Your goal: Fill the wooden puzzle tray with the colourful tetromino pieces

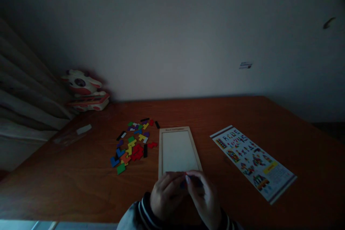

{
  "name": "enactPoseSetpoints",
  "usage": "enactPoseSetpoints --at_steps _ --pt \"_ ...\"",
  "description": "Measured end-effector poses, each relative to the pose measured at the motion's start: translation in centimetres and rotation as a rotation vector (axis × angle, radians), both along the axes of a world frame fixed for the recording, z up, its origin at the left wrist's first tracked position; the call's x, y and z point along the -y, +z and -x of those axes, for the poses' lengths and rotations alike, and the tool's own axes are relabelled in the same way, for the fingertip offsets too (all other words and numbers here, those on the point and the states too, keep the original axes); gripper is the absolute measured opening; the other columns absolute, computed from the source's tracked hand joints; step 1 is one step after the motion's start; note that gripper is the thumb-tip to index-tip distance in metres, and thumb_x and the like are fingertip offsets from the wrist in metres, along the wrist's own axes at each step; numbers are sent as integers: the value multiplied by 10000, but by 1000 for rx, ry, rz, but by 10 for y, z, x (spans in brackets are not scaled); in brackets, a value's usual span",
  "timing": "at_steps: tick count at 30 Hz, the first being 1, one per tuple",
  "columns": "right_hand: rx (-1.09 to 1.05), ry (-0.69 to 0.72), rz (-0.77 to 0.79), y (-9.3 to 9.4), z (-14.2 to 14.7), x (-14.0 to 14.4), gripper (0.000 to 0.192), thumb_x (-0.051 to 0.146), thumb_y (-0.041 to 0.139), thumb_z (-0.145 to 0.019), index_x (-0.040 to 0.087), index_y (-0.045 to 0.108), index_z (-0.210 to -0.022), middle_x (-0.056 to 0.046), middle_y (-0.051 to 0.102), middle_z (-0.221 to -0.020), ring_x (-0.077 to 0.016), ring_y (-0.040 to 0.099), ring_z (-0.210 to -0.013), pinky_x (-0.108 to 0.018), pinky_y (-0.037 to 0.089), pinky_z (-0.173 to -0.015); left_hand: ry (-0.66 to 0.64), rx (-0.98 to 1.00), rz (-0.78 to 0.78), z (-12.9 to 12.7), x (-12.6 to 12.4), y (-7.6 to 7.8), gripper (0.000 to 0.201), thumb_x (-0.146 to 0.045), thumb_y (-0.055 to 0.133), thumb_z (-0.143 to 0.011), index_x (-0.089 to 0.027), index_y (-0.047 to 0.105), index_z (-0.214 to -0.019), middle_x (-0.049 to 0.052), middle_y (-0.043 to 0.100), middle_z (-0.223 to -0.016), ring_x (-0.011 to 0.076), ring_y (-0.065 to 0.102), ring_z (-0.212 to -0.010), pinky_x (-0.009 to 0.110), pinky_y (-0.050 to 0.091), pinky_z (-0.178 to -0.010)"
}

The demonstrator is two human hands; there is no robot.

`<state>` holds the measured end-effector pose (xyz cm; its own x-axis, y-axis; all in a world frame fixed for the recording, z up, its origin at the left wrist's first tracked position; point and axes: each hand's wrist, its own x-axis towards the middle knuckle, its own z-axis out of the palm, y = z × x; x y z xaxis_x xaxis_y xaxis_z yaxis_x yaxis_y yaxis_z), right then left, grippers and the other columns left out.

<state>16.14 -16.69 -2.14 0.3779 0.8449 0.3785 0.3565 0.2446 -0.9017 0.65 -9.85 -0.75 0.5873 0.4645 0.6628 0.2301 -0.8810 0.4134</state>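
Note:
A wooden puzzle tray (pixel 160 151) with a pale inner panel lies in front of me, lettering along its far rim. Over its near end, my left hand (pixel 167 192) has its fingers bent and pressed together; what they hold, if anything, is hidden. Close beside it, my right hand (pixel 204 196) pinches with thumb and forefinger at a small red puzzle piece (pixel 185 175). Some blue shows just below, between the two hands. Left of the tray is a loose spread of flat coloured puzzle pieces (pixel 137 151) in red, green, yellow, blue, purple, orange, black and white.
A printed pattern sheet (pixel 253 163) lies slanted on the brown table (pixel 226 111) to the right. A cow-shaped toy (pixel 87 91) stands at the back left by the curtain (pixel 24 90). Clear plastic wrapping (pixel 72 134) lies at the left. A wall closes off the back.

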Motion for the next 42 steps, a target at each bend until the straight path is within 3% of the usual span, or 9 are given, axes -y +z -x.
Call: enactPoseSetpoints --at_steps 3,8,11,19,26,36,42 --pt "26 43 -25 4 0 0 148 281 597 -921 214 655 -1040 -74 754 -916 -185 749 -761 -181 595 -533 -35 19 16 1 -3 4 267 -206 538 -963 -165 621 -1213 106 720 -1047 195 673 -952 301 600 -813" --pt "172 71 -102 10 -3 -4 236 225 547 -939 235 661 -1146 -81 734 -1014 -196 729 -924 -251 616 -758 46 43 69 4 -3 8 245 -192 565 -955 -195 671 -1176 77 694 -870 168 668 -801 257 594 -695" --pt "192 71 -101 9 -3 -6 201 229 545 -944 236 681 -1092 -72 743 -985 -192 731 -905 -257 614 -769 67 49 105 4 -1 8 219 -224 552 -968 -195 676 -1146 65 696 -836 148 674 -738 224 586 -653" --pt "179 -194 -93 -6 -19 -2 185 339 614 -916 196 683 -1011 -68 771 -884 -193 755 -771 -252 624 -702 89 -21 78 22 -11 7 208 -210 579 -928 -178 650 -1121 95 718 -944 198 679 -867 311 592 -754" --pt "405 -144 -75 -3 -27 -2 207 320 582 -932 226 712 -1062 -76 765 -956 -209 735 -843 -304 611 -736 -32 -155 -31 35 -15 2 277 -152 573 -900 -194 659 -1160 85 741 -1046 210 662 -971 344 577 -828" --pt "631 40 -19 0 -2 -16 209 251 523 -961 248 692 -1083 -45 756 -916 -203 704 -810 -370 552 -766 15 -164 81 31 -11 2 256 -165 539 -928 -212 665 -1146 58 754 -995 181 692 -920 311 566 -814" --pt "795 11 44 -8 -3 -15 185 242 583 -925 253 678 -1083 -57 715 -1026 -243 665 -933 -423 489 -843 27 -136 105 30 -11 -5 233 -156 525 -926 -199 672 -1101 63 751 -987 183 692 -915 315 554 -817"
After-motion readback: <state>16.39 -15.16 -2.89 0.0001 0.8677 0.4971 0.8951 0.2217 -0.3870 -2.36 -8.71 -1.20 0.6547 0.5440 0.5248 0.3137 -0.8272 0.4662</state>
